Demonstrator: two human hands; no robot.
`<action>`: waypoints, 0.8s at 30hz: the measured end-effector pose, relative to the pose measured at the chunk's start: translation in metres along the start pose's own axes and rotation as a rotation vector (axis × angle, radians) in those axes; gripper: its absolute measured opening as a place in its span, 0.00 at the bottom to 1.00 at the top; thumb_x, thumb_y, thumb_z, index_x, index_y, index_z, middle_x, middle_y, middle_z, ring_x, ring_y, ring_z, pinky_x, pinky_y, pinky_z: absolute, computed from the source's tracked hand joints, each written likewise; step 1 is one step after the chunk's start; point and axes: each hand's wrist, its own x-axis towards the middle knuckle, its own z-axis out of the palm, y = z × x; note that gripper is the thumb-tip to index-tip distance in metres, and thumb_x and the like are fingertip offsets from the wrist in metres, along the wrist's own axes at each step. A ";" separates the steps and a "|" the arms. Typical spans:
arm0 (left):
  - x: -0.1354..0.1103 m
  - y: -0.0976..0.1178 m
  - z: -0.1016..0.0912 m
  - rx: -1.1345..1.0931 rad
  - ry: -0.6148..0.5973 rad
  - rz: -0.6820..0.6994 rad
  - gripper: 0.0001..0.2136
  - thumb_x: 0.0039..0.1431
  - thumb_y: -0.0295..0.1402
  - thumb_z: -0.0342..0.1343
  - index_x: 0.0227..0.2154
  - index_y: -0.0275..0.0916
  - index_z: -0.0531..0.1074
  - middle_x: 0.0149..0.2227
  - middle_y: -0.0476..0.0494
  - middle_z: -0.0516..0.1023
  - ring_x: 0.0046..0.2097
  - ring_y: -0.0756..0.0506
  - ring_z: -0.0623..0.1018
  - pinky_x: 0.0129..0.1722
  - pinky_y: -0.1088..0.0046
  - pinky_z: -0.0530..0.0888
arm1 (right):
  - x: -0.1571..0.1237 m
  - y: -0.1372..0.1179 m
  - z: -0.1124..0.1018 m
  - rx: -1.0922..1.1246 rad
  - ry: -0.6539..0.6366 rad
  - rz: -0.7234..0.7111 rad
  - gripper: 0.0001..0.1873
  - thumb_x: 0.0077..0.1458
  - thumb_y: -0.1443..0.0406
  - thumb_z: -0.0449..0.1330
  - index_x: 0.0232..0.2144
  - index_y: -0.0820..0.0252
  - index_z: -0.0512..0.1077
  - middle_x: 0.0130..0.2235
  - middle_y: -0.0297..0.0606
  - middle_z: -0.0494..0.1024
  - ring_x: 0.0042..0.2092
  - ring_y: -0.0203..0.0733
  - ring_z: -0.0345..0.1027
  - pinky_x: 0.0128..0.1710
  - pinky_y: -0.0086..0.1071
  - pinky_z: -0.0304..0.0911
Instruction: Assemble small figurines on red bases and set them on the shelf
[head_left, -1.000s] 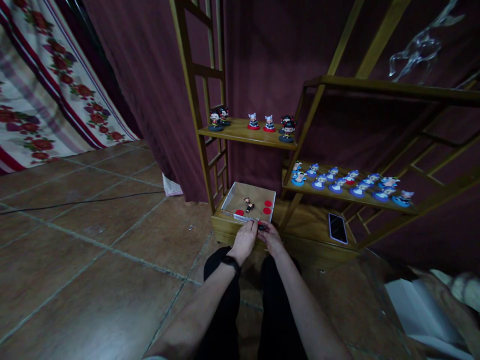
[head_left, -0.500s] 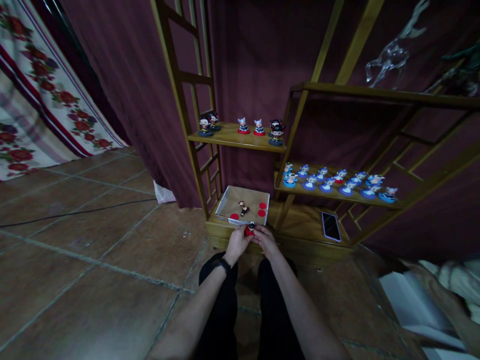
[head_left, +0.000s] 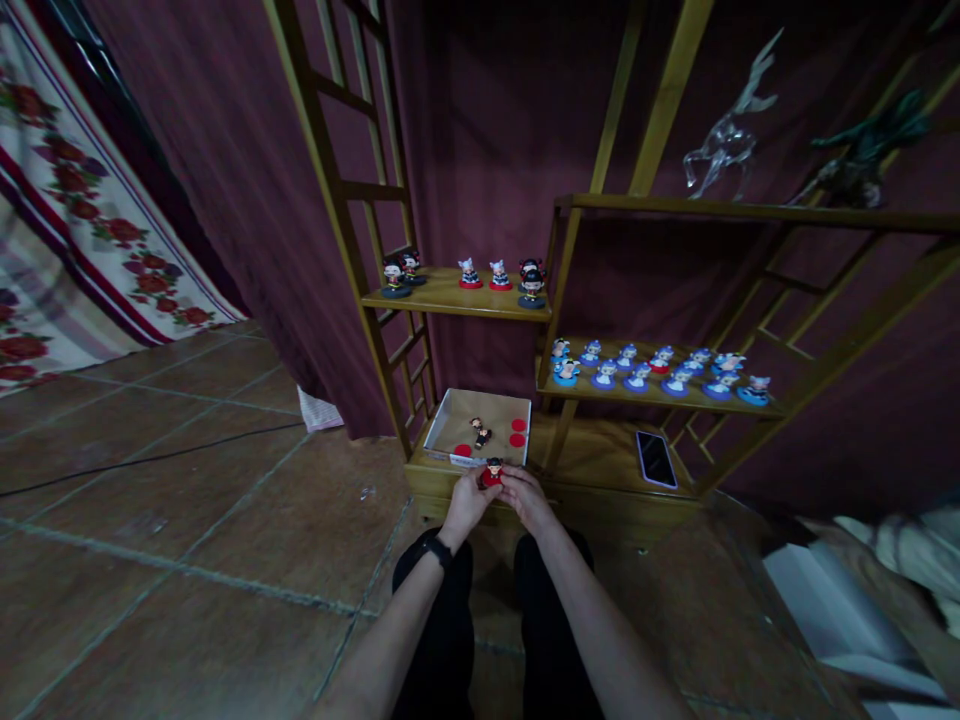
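Observation:
Between both hands is a small black-haired figurine [head_left: 493, 467] on a round red base. My left hand [head_left: 469, 500] grips the base from the left, with a dark band on the wrist. My right hand [head_left: 526, 495] closes on it from the right. Just beyond them sits a shallow open box [head_left: 442, 428] on the low wooden ledge. Inside lie dark loose figurines [head_left: 482, 437] and several red discs [head_left: 517, 440].
Figurines [head_left: 469, 273] stand along the upper shelf [head_left: 442, 297], and several blue-based ones [head_left: 637, 377] fill the lower right shelf. A phone [head_left: 656, 460] lies on the ledge. A clear deer ornament [head_left: 724, 145] stands higher up. White boxes [head_left: 832, 600] are at the right.
The view has tilted up and shifted slightly right. In the hands, the figurine now shows more of its front and red base. Both hands keep hold of it.

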 end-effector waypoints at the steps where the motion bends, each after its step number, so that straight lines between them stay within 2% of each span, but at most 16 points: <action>1: 0.000 0.000 0.000 -0.005 0.006 -0.010 0.17 0.41 0.32 0.59 0.38 0.35 0.71 0.35 0.43 0.75 0.36 0.46 0.74 0.39 0.70 0.68 | 0.000 0.000 0.000 0.001 -0.002 0.002 0.17 0.32 0.63 0.66 0.31 0.60 0.71 0.30 0.38 0.78 0.33 0.42 0.72 0.36 0.37 0.67; 6: 0.000 0.002 0.001 -0.040 0.039 -0.070 0.17 0.40 0.30 0.59 0.37 0.35 0.71 0.33 0.45 0.76 0.36 0.46 0.74 0.39 0.69 0.69 | 0.001 0.000 0.000 0.006 0.000 0.017 0.18 0.32 0.63 0.66 0.30 0.60 0.71 0.29 0.38 0.78 0.32 0.43 0.72 0.36 0.38 0.66; 11: -0.002 0.011 -0.002 -0.049 0.048 -0.061 0.15 0.38 0.30 0.60 0.34 0.36 0.73 0.32 0.45 0.76 0.36 0.44 0.74 0.38 0.69 0.69 | 0.001 0.002 0.001 0.017 -0.046 -0.009 0.16 0.31 0.63 0.66 0.29 0.59 0.71 0.30 0.38 0.78 0.34 0.43 0.72 0.37 0.37 0.66; 18: -0.005 0.016 -0.005 -0.114 0.048 -0.051 0.14 0.38 0.30 0.59 0.33 0.35 0.72 0.32 0.45 0.78 0.35 0.44 0.75 0.38 0.70 0.70 | -0.002 0.003 0.002 0.040 -0.096 -0.011 0.16 0.33 0.61 0.66 0.29 0.58 0.72 0.31 0.38 0.77 0.33 0.41 0.72 0.37 0.37 0.66; 21: -0.005 0.016 -0.015 -0.107 0.070 -0.049 0.14 0.39 0.32 0.59 0.33 0.35 0.72 0.31 0.44 0.78 0.34 0.44 0.76 0.37 0.70 0.70 | -0.003 0.003 0.002 0.052 -0.097 0.002 0.16 0.34 0.60 0.66 0.30 0.58 0.72 0.31 0.38 0.77 0.32 0.40 0.72 0.36 0.36 0.66; 24: 0.001 0.029 -0.035 -0.065 0.170 -0.061 0.15 0.38 0.34 0.60 0.33 0.34 0.72 0.31 0.43 0.78 0.33 0.44 0.76 0.35 0.70 0.70 | -0.004 0.002 0.002 0.036 -0.066 0.014 0.16 0.34 0.60 0.66 0.30 0.59 0.72 0.29 0.39 0.77 0.31 0.40 0.71 0.35 0.36 0.66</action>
